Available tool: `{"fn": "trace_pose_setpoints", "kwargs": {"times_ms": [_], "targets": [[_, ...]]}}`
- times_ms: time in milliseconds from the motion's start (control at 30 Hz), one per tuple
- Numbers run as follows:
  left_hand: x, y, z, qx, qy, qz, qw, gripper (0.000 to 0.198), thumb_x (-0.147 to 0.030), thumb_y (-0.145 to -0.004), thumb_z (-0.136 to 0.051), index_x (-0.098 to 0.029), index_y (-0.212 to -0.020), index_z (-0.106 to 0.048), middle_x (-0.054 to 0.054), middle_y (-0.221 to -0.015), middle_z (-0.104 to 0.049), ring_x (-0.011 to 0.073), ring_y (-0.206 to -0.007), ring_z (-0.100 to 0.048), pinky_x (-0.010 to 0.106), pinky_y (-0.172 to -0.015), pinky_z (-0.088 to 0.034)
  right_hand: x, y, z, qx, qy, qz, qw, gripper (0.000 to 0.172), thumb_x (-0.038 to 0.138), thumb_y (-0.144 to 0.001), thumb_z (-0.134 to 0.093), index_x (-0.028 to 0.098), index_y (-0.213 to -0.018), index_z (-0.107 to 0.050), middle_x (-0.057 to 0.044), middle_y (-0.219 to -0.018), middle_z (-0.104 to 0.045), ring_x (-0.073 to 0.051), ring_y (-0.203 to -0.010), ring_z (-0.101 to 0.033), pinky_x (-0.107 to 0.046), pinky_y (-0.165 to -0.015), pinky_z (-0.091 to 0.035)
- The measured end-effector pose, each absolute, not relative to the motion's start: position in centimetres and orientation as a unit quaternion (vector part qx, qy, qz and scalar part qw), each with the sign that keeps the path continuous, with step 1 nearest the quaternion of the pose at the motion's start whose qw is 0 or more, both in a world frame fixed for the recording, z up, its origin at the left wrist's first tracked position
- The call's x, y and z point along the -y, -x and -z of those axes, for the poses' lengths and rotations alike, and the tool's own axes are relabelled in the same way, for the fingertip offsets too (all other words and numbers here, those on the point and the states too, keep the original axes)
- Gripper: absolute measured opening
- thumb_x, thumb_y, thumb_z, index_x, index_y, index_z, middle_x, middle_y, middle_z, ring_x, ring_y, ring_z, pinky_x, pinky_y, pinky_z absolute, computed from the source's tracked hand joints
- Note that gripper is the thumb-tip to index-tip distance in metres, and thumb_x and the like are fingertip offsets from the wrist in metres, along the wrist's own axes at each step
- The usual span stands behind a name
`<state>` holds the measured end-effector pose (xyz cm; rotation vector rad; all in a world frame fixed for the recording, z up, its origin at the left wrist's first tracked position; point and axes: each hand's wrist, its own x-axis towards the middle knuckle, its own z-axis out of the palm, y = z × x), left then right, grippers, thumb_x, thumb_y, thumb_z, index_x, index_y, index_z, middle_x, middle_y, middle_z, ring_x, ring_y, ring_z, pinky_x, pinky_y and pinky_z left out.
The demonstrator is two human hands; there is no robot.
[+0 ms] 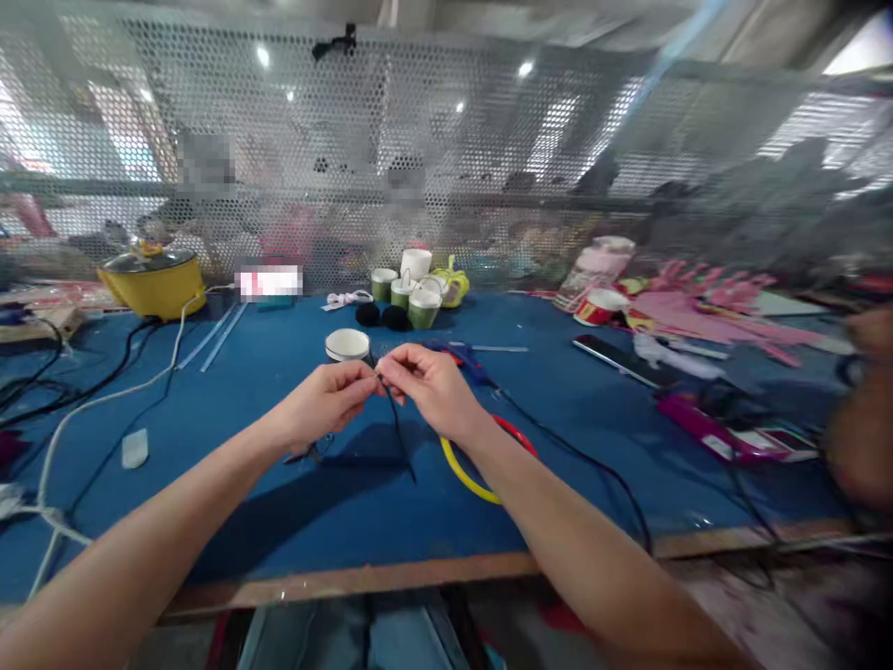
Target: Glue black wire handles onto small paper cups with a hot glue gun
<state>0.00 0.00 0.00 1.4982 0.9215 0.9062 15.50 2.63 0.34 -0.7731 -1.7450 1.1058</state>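
Over the blue table, my left hand and my right hand meet fingertip to fingertip, both closed in a pinch. Between them they hold a thin black cord, whose loose end hangs toward the tabletop. A white-lined cup stands just behind my left hand. Beneath that hand lie small dark-handled scissors, partly shaded. Behind my right hand rests a blue glue gun, partly hidden. A yellow and red ring lies under my right wrist.
Several green and white cups and black fuzzy balls stand at the back. A yellow pot sits back left, near a white cable. At right are a phone, pink pieces and another person's blurred arm.
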Motion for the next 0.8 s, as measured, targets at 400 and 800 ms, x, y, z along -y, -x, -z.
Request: {"fn": "trace_pose_setpoints", "kwargs": {"times_ms": [400,800], "targets": [[0.34,0.23,-0.54,-0.352,-0.527,-0.352,0.689,0.023,-0.031,-0.083,-0.046,-0.012,-0.072,-0.052,-0.008,-0.047,-0.031,0.0008,-0.036,-0.019,0.015,-0.037,-0.014,-2.94,-15.77,-0.14,0.618,0.313,-0.522,0.499,0.022,0.034,-0.07,-0.063,0.014,-0.066,-0.054,0.004,-0.056,-0.052,-0.004,-0.043,-0.045,-0.019,-0.041,-0.035],[-0.08,0.46,-0.01,-0.432,-0.73,-0.317,0.424,0.029,-0.037,-0.082,-0.043,-0.013,-0.071,-0.055,-0.003,-0.054,-0.046,0.0064,-0.047,-0.039,0.018,-0.044,-0.029,-2.39,-15.78,-0.6,0.702,0.313,-0.454,0.451,0.014,0.026,-0.076,-0.058,0.015,-0.069,-0.051,0.001,-0.062,-0.06,-0.007,-0.052,-0.055,-0.021,-0.051,-0.046]]}}
